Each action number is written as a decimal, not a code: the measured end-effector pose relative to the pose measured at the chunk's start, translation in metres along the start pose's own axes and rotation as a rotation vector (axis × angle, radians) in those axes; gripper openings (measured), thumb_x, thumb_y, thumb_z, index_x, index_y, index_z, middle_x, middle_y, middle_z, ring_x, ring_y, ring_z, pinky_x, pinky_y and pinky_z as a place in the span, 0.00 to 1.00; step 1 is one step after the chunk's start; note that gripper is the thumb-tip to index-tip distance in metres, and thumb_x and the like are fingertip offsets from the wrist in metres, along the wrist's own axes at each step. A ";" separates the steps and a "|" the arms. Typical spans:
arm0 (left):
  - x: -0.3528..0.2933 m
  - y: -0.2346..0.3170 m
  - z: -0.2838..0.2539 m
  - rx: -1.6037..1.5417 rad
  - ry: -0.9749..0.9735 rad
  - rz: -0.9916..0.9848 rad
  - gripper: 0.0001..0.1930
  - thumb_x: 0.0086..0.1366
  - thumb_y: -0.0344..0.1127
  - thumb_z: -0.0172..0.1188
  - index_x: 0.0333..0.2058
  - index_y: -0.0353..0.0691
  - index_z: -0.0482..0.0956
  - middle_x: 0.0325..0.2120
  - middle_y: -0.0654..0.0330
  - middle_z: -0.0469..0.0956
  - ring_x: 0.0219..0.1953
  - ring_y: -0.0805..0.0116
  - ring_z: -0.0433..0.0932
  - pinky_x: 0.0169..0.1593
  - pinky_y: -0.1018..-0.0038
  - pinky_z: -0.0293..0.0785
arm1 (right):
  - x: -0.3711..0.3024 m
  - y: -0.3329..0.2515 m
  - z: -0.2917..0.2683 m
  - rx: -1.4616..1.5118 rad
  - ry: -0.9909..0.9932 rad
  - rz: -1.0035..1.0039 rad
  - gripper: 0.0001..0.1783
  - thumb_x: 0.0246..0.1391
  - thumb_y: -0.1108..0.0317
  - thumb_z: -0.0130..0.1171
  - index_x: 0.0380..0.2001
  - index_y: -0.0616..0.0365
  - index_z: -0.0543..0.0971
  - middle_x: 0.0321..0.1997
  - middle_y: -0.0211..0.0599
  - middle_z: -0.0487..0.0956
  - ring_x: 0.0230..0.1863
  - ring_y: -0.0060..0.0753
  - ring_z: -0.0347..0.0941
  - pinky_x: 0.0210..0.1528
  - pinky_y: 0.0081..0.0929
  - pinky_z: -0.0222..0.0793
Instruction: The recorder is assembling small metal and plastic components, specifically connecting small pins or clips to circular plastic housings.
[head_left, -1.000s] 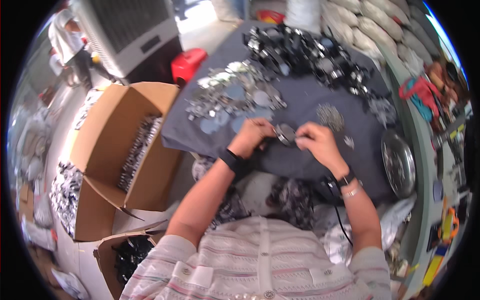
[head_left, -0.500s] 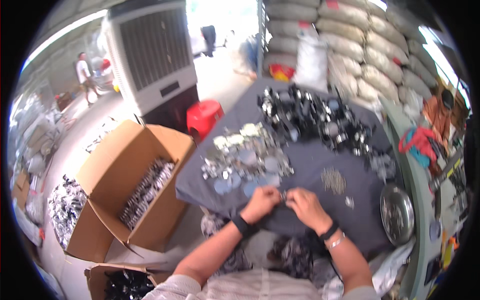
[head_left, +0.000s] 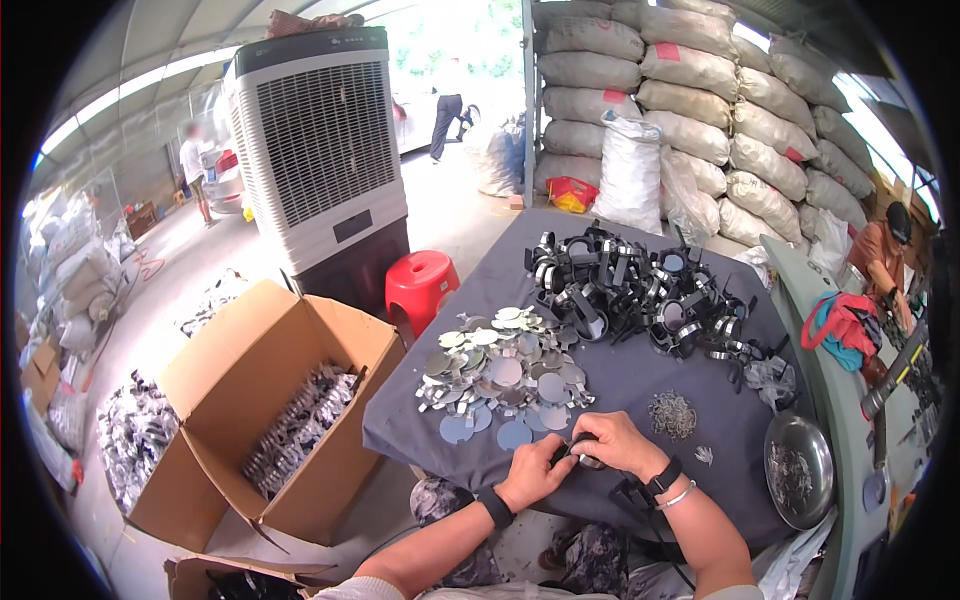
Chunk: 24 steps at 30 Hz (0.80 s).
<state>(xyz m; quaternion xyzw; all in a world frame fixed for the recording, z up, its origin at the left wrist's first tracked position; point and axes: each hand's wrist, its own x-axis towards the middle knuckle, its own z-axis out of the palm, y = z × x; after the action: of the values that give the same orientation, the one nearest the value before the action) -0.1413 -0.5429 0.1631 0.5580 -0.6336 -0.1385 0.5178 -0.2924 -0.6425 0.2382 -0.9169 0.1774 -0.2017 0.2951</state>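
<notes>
My left hand and my right hand are together at the near edge of the cloth-covered table. Both are closed on a small black and silver part, mostly covered by my fingers. Just beyond my left hand lies a heap of flat round discs with small tabs, grey, bluish and pale. Farther back spreads a pile of black parts with silver rings. Small metal pieces form a little heap to the right of my right hand, with a few more pieces nearer me.
Left of the table, an open cardboard box holds wrapped shiny parts. A red stool and a tall air cooler stand behind it. A metal bowl sits at the table's right edge. Another person works at far right.
The view has tilted, so the scene sits lower in the picture. My hands stay together, and my right hand has turned over the part, with more of its black and silver body showing.
</notes>
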 end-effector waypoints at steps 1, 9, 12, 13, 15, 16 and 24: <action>0.000 0.001 0.000 0.023 0.001 0.003 0.13 0.55 0.38 0.63 0.33 0.37 0.73 0.19 0.48 0.73 0.20 0.48 0.73 0.24 0.63 0.67 | -0.003 -0.003 0.002 -0.027 0.042 0.001 0.11 0.43 0.68 0.64 0.29 0.59 0.74 0.26 0.42 0.77 0.30 0.48 0.76 0.31 0.37 0.69; 0.003 0.000 -0.004 -0.085 -0.071 -0.030 0.12 0.58 0.35 0.62 0.36 0.36 0.72 0.22 0.56 0.75 0.23 0.64 0.76 0.28 0.70 0.71 | -0.053 -0.008 0.033 0.158 0.585 0.144 0.08 0.48 0.74 0.62 0.29 0.62 0.73 0.27 0.40 0.78 0.28 0.37 0.76 0.31 0.28 0.70; 0.007 0.005 -0.023 -0.508 -0.162 -0.472 0.07 0.59 0.30 0.61 0.33 0.33 0.75 0.18 0.65 0.72 0.17 0.78 0.69 0.20 0.79 0.65 | -0.073 0.003 0.038 0.233 0.708 0.255 0.08 0.47 0.77 0.62 0.29 0.62 0.73 0.24 0.39 0.76 0.25 0.32 0.74 0.30 0.26 0.69; 0.012 0.012 -0.026 -0.556 -0.195 -0.546 0.08 0.59 0.29 0.61 0.35 0.33 0.74 0.19 0.65 0.72 0.16 0.78 0.68 0.19 0.80 0.63 | -0.081 0.009 0.038 0.221 0.765 0.264 0.08 0.47 0.77 0.62 0.29 0.63 0.72 0.23 0.39 0.75 0.24 0.31 0.72 0.29 0.25 0.68; 0.024 0.022 -0.027 -0.619 -0.241 -0.628 0.08 0.59 0.28 0.60 0.36 0.31 0.74 0.20 0.63 0.73 0.14 0.78 0.68 0.17 0.81 0.60 | -0.108 0.021 0.039 0.112 0.782 0.276 0.07 0.47 0.77 0.62 0.28 0.63 0.72 0.23 0.40 0.75 0.24 0.33 0.73 0.29 0.26 0.68; 0.033 0.029 -0.020 -0.635 -0.257 -0.636 0.08 0.58 0.28 0.60 0.35 0.31 0.74 0.20 0.63 0.73 0.14 0.78 0.68 0.17 0.80 0.60 | -0.115 0.025 0.044 0.001 0.797 0.295 0.07 0.47 0.77 0.61 0.28 0.63 0.72 0.24 0.40 0.75 0.24 0.34 0.73 0.29 0.26 0.68; 0.201 0.074 -0.008 -0.816 -0.100 -0.170 0.17 0.59 0.37 0.61 0.41 0.30 0.74 0.24 0.57 0.76 0.26 0.71 0.76 0.28 0.75 0.71 | -0.109 0.005 0.048 -0.102 0.727 0.206 0.09 0.44 0.77 0.63 0.26 0.62 0.71 0.26 0.41 0.74 0.26 0.46 0.74 0.28 0.33 0.68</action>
<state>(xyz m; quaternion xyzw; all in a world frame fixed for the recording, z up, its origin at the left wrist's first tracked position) -0.1447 -0.6855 0.3225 0.3501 -0.5029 -0.4471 0.6516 -0.3641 -0.5758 0.1706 -0.7765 0.3715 -0.4739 0.1856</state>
